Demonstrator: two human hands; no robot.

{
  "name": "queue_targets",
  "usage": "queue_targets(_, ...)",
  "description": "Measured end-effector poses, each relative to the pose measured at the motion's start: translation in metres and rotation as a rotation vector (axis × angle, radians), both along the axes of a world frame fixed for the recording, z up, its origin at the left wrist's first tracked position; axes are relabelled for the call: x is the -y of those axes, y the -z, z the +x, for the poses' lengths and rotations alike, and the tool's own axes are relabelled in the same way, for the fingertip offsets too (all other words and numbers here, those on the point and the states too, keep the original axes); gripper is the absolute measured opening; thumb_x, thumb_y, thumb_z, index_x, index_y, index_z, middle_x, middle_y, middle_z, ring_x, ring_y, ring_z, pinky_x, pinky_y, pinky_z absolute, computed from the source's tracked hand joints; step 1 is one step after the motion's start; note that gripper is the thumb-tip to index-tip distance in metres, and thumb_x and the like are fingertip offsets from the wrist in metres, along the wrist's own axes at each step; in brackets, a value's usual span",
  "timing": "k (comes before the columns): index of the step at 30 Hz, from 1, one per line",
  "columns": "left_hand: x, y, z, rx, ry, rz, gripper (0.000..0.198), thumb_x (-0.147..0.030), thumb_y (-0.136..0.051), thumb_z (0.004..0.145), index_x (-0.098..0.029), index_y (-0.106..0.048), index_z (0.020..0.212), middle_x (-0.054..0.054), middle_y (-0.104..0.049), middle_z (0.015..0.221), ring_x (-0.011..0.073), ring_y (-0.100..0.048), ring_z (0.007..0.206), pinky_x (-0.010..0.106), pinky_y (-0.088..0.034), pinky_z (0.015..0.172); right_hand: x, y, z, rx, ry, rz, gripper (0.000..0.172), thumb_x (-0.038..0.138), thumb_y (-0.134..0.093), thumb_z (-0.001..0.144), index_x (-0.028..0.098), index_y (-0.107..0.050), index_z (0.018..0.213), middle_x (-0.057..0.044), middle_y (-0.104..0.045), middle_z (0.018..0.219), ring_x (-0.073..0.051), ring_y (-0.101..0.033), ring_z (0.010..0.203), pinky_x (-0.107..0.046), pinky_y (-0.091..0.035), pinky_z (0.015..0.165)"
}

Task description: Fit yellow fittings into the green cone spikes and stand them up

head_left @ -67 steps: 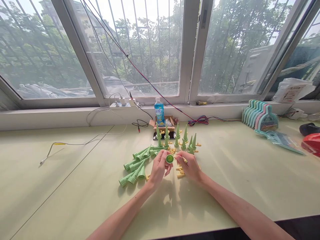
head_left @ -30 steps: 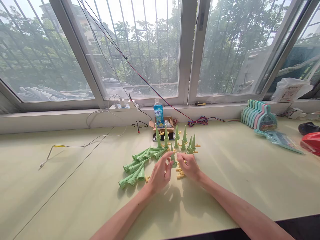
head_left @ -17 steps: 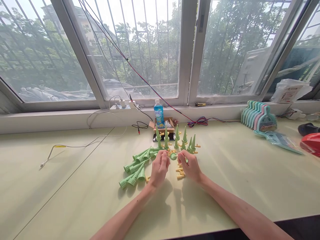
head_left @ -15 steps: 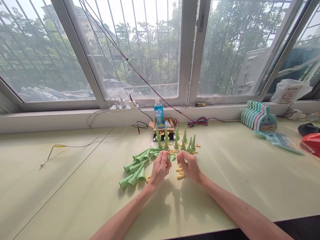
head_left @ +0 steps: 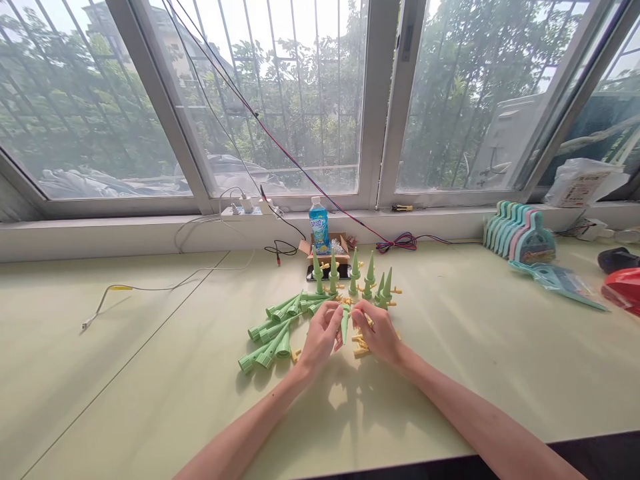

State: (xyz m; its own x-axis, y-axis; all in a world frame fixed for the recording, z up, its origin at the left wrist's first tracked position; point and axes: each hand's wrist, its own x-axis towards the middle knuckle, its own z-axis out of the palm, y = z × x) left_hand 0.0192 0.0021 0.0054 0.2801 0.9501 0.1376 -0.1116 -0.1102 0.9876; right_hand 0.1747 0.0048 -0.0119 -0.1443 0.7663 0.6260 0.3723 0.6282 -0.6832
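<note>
Slim pale-green plastic cone [head_left: 345,328] in the left hand [head_left: 323,335], tip toward the wearer.
The cone sits at the left hand's fingertips, its long axis running roughly toward the wearer, pointed end nearest and wider collared end beyond; it is smooth and tapered, the collar partly covered by fingers. The left hand is partly curled, thumb and fingers pinching it. The right hand [head_left: 376,330] is just beside the cone, fingers curled inward; whether it grips anything cannot be told. Yellow plastic valve-like pieces [head_left: 361,347] lie under and beside the right hand. Left of the left hand lie loose green plastic cones [head_left: 267,339]; beyond both hands, green cones with yellow side pieces [head_left: 354,273] stand tip-up.
</note>
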Motion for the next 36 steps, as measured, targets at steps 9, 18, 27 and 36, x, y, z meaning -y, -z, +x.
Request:
queue_targets(9,-0.003,0.014,-0.001,-0.025,-0.039,0.155,0.029,-0.044,-0.06,0.088,-0.022,-0.048,0.103,-0.005,-0.042,0.077,0.0054,-0.042,0.053,0.016,-0.035,0.041,-0.002,0.005,0.002,0.018,0.013,-0.037,0.038,0.035,-0.039,0.101,0.02,-0.041,0.067,0.003,-0.047,0.059,-0.01,-0.042,0.052,-0.024,-0.035,0.053)
queue_targets(18,-0.003,0.017,-0.004,-0.354,-0.133,0.437,0.02,-0.035,-0.055,0.092,-0.02,-0.051,0.104,-0.001,-0.052,0.077,0.0107,-0.053,0.064,0.022,-0.048,0.056,-0.007,0.009,0.0,0.061,0.099,-0.029,0.041,0.031,-0.036,0.1,0.02,-0.03,0.061,0.005,-0.031,0.053,-0.01,-0.028,0.049,-0.026,-0.026,0.05)
queue_targets(27,-0.001,0.015,-0.001,-0.277,-0.164,0.415,0.027,-0.04,-0.044,0.097,-0.024,-0.043,0.118,0.004,-0.056,0.098,0.0091,-0.057,0.061,0.022,-0.048,0.051,-0.002,0.005,-0.002,0.002,0.109,-0.047,0.042,0.037,-0.035,0.101,0.021,-0.037,0.063,0.004,-0.042,0.054,-0.011,-0.039,0.049,-0.025,-0.032,0.051)
queue_targets(36,-0.001,0.005,0.001,0.036,-0.03,0.043,0.034,-0.052,-0.037,0.096,-0.02,-0.048,0.098,-0.004,-0.052,0.064,0.0079,-0.044,0.041,0.018,-0.031,0.036,0.001,0.004,0.0,-0.021,0.063,0.015,0.039,0.036,-0.037,0.102,0.02,-0.044,0.068,0.003,-0.049,0.061,-0.01,-0.045,0.054,-0.022,-0.037,0.055)
